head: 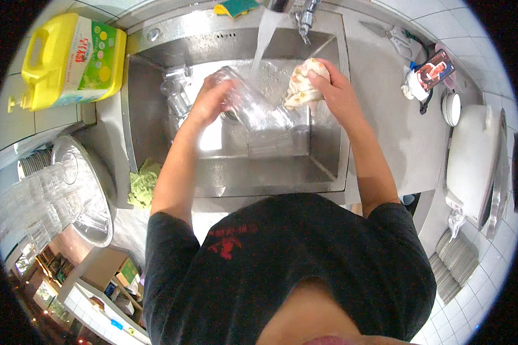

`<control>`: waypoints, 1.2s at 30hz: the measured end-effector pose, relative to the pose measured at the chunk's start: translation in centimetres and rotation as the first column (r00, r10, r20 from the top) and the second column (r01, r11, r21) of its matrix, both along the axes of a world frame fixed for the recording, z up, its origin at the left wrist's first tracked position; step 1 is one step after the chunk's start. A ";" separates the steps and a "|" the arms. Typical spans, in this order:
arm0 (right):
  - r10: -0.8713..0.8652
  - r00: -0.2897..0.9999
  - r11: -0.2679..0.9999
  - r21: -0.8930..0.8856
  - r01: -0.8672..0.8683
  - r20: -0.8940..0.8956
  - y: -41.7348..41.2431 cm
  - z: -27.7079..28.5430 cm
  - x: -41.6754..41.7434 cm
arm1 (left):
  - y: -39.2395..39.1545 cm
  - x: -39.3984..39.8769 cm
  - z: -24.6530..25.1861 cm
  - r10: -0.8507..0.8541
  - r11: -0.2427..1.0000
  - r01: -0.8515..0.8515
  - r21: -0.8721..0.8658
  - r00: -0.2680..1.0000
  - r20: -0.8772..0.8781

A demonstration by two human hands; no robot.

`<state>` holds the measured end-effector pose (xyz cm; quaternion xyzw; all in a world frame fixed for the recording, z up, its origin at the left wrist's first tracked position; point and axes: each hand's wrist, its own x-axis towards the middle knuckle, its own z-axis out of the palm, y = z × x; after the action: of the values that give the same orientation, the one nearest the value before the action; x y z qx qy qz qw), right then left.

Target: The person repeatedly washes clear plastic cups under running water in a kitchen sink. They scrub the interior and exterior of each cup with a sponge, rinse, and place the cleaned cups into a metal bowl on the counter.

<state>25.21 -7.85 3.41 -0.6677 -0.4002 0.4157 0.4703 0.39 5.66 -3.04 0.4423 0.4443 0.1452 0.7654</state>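
Note:
My left hand [211,99] grips a clear glass or plastic vessel [257,101], tilted over the steel sink [259,174] and blurred by motion. Bunched in my right hand [341,92] is a pale cloth [306,82] with yellowish patches, apart from the vessel. Water [265,36] pours from the faucet [280,4] behind the vessel, into the basin. Several clear glasses [177,95] lie at the sink's left side. Below the vessel, more clear shapes show in the sink, too blurred to tell apart.
A yellow detergent jug [101,56] stands left of the sink. Below it, a metal basin [105,211] holds stacked glasses [47,189] beside a green cloth [144,183]. A sponge [235,7] lies behind; scissors [399,43], a phone [436,73] and white bowls [453,108] are right.

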 end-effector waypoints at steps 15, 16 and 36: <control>0.271 0.953 0.903 0.379 -0.202 -0.136 2.6 16.2 -3.9 | -2.1 6.9 -8.3 0.550 0.643 -0.387 -0.661 0.834 0.047; 0.270 0.951 0.897 0.399 -0.191 -0.153 2.6 17.0 -3.8 | -2.0 7.0 -8.6 0.519 0.660 -0.327 -0.676 0.849 0.096; 0.360 0.918 0.854 -0.338 -0.397 -0.169 4.0 2.1 -3.2 | -2.6 7.2 -7.3 0.498 0.759 -0.296 -0.580 0.838 0.222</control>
<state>22.03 -3.80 5.48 -0.6299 -0.4153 0.5999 0.2663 7.56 3.03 -10.35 0.0755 0.4020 0.2596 0.8748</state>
